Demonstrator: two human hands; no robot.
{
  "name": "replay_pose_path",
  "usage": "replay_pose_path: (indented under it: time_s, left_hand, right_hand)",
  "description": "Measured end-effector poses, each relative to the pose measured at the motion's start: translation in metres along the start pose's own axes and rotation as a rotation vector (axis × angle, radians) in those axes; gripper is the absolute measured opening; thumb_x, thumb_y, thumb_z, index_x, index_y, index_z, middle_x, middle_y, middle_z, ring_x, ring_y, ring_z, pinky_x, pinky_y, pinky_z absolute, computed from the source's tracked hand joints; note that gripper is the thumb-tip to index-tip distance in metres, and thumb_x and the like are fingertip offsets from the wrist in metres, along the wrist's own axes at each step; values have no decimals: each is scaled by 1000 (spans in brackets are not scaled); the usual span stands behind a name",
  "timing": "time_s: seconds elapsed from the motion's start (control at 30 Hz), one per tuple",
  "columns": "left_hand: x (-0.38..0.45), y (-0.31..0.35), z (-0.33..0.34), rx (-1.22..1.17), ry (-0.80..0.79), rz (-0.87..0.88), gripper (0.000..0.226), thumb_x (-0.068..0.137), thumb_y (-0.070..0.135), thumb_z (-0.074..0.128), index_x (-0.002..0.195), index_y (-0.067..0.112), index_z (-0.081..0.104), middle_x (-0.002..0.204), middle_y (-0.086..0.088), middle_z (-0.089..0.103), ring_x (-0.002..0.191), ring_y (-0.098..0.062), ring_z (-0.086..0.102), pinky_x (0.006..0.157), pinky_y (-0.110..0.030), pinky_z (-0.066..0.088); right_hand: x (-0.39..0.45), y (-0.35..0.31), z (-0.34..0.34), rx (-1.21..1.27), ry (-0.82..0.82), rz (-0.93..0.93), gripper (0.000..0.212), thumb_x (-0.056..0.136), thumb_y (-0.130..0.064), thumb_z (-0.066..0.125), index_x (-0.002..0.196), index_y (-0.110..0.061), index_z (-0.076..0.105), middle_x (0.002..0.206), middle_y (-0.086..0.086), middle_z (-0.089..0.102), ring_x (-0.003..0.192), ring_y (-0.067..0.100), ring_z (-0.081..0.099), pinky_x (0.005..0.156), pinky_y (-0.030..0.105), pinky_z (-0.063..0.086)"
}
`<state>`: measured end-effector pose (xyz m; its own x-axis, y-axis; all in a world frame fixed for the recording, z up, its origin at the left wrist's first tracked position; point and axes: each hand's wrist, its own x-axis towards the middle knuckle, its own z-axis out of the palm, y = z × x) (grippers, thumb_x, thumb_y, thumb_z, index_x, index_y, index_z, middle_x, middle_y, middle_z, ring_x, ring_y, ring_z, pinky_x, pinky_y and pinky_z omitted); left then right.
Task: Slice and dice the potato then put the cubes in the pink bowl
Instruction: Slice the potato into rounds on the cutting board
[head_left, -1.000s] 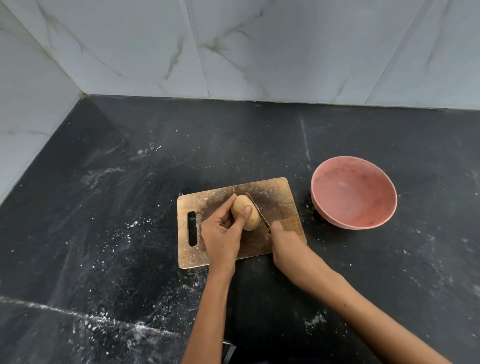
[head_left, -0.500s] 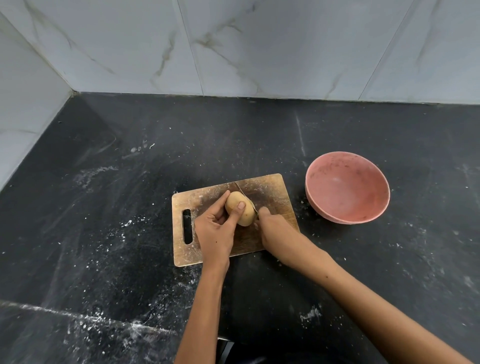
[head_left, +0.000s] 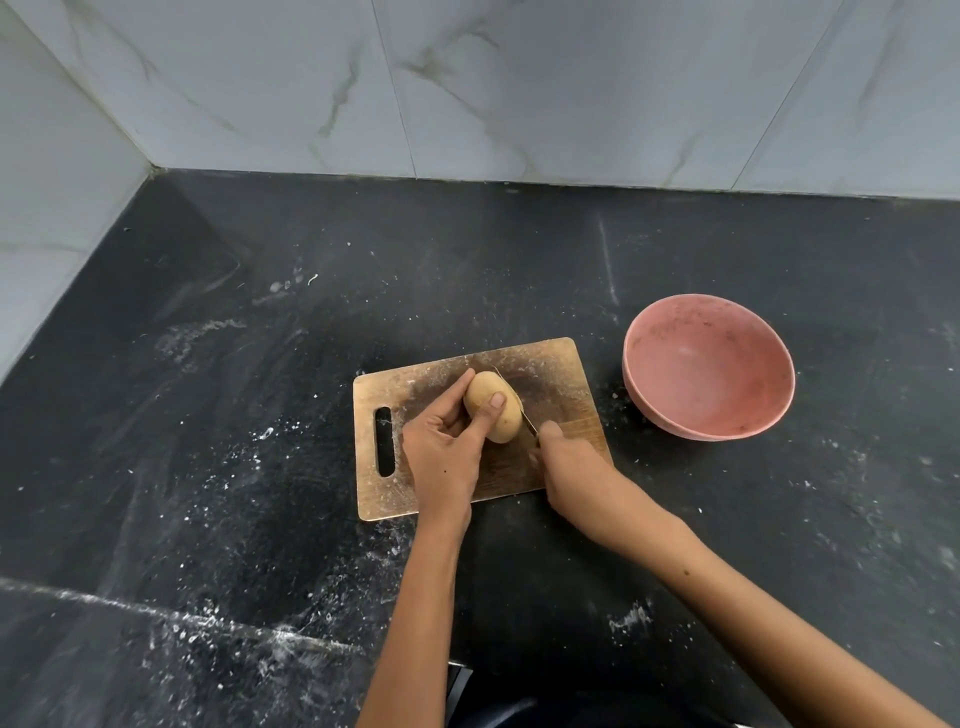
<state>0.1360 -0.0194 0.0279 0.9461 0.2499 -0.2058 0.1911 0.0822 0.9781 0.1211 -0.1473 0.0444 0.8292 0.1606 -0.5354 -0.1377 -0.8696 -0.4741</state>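
The potato (head_left: 493, 407) lies on the board (head_left: 550, 379), long way slanting away from me. My left hand (head_left: 447, 447) pinches it, thumb on top. My right hand (head_left: 571, 462) grips the knife (head_left: 527, 423) just beside its right side. The bowl (head_left: 709, 371), empty, waits farther right with open counter (head_left: 260, 415) around.

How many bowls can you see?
1. The pink bowl sits on the black counter, to the right of the wooden cutting board and not touching it. It looks empty. No other bowl is in view.
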Motion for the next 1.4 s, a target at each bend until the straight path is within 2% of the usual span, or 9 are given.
replay_pose_path:
  time_s: [0.1,0.2,0.33,0.57,0.77,0.9,1.07,1.23,1.4]
  left_hand:
    - [1,-2,-2,4,-9,-9,46,77,6,76,121,6,64,112,-5,71,103,-9,67,88,-26,54]
    - [2,-3,-3,-4,-8,-19,47,76,8,76,122,6,64,113,-6,70,104,-11,67,90,-30,54]
    - [1,-2,0,-2,-1,-15,47,76,7,77,122,6,64,113,-5,70,103,-7,67,86,-22,54]
    - [5,-3,-1,-11,-13,-27,48,76,7,76,122,7,64,112,-5,71,103,-9,67,87,-26,55]
    - [5,-3,1,9,-18,-18,48,76,7,77,122,7,64,112,-3,70,103,-7,67,86,-23,55]
    - [4,-1,1,6,-10,-8,47,76,8,76,122,6,64,112,-4,70,103,-8,67,86,-23,54]
    - [3,0,4,28,-7,10,46,76,7,77,120,7,64,111,0,70,101,-3,66,82,-17,53]
    - [4,-1,2,11,-7,3,47,77,7,76,122,5,64,111,-3,71,102,-8,67,85,-22,54]
    - [3,0,4,5,-8,1,45,77,5,76,121,8,64,107,3,71,99,-3,67,80,-16,53]
  right_hand:
    - [0,-1,-3,-18,-3,-21,7,100,-15,40,104,-13,35,102,11,60,91,24,60,81,45,52]
    - [9,-8,-11,-17,4,-63,12,99,-10,41,108,-13,35,103,10,60,89,22,60,78,38,53]
    - [1,-1,-4,-21,-29,-9,12,99,-10,41,105,-15,33,102,8,58,88,21,56,80,39,51]
    - [15,-8,-14,16,-33,-41,20,99,-12,44,118,-12,38,111,10,60,99,23,61,87,39,53]
    - [5,3,-6,-1,-66,7,26,98,-12,44,122,-13,34,103,1,54,92,17,55,84,37,51]
    - [18,-7,-16,-19,-55,-34,30,98,-10,45,127,-10,35,113,11,59,101,23,60,85,36,52]
    - [4,5,-8,-8,-90,-13,19,101,-18,42,117,-10,36,97,5,55,88,18,55,76,34,48]
    - [17,-5,-17,14,-45,-62,20,101,-15,42,120,-9,39,112,10,59,97,21,59,80,31,50]
    - [7,3,-11,-12,-108,-13,26,100,-15,44,124,-7,37,109,9,59,96,20,59,81,33,51]
